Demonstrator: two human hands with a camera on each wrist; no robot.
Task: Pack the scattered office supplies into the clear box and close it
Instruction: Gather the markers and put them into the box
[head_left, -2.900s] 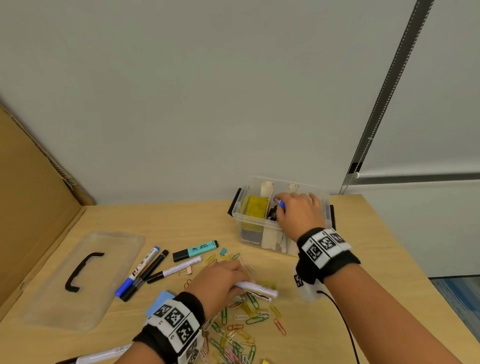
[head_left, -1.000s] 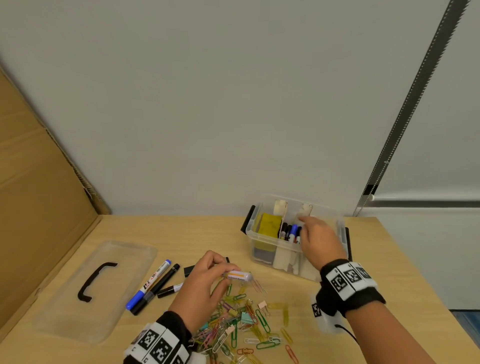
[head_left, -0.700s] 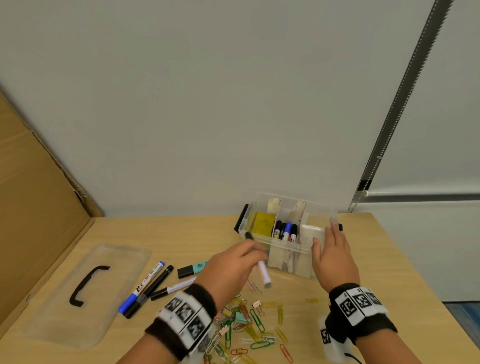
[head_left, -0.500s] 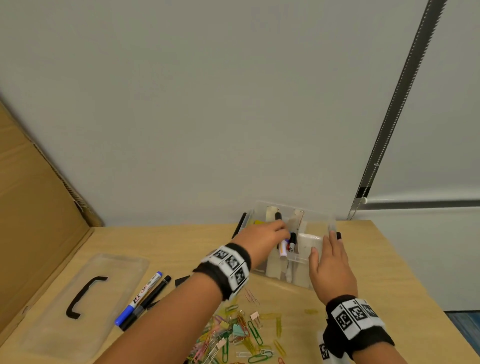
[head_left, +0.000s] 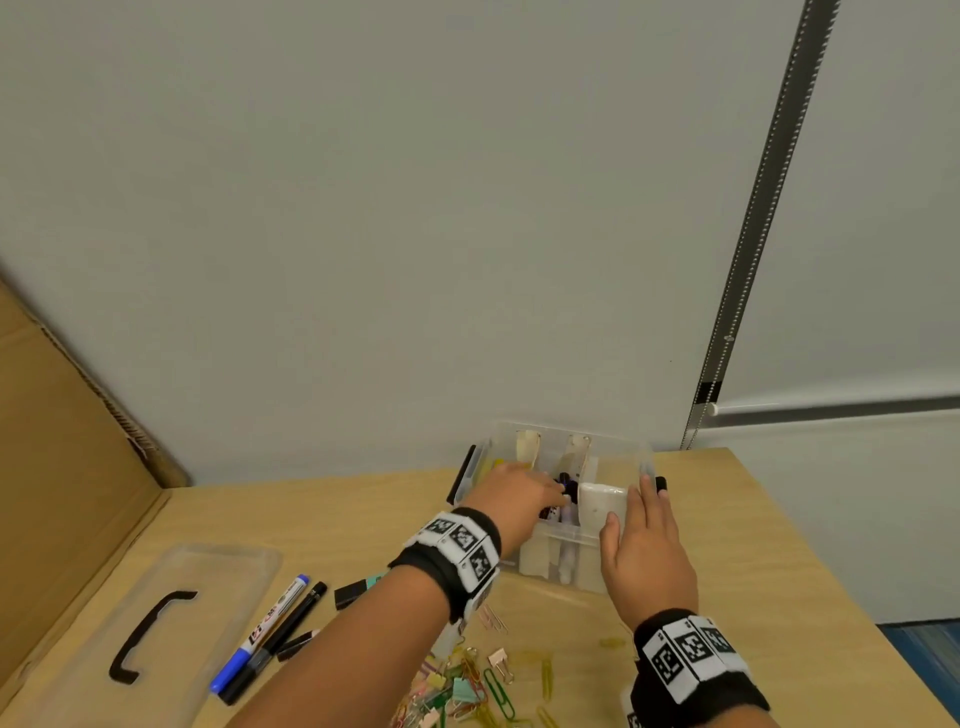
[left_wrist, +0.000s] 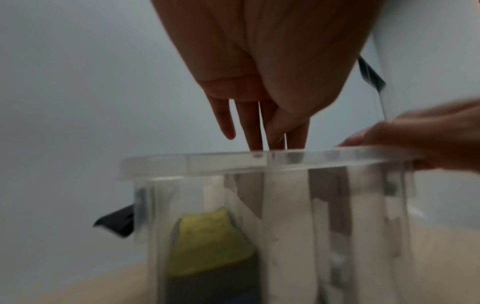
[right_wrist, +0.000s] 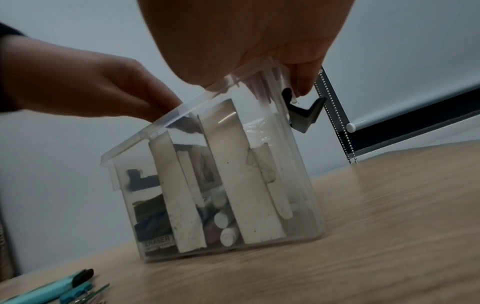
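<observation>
The clear box (head_left: 566, 432) stands open near the table's far edge, split by white dividers (head_left: 597, 505). Several markers (head_left: 567, 486) lie in its middle compartment, their ends against the front wall (right_wrist: 224, 228). My left hand (head_left: 556, 496) reaches over the rim (left_wrist: 233, 162), its fingers (left_wrist: 253, 131) straight and dipping into that compartment, with no marker showing between them. My right hand (head_left: 636, 512) lies flat on the box's right side with straight fingers, one fingertip by the black latch (head_left: 661, 483). Yellow notes (left_wrist: 207, 242) and an eraser (right_wrist: 155, 244) fill the left compartment.
The clear lid (head_left: 218, 571) with a black handle lies at the left. Beside it are a blue marker (head_left: 265, 629), a black marker (head_left: 291, 623) and a teal highlighter (head_left: 356, 595), partly under my left arm. Coloured paper clips (head_left: 467, 686) are scattered near the front. Cardboard (head_left: 62, 467) walls the left.
My left hand picked a white marker off the table and carried it into the box's middle compartment. My right hand came out of the box and settled on its right side.
</observation>
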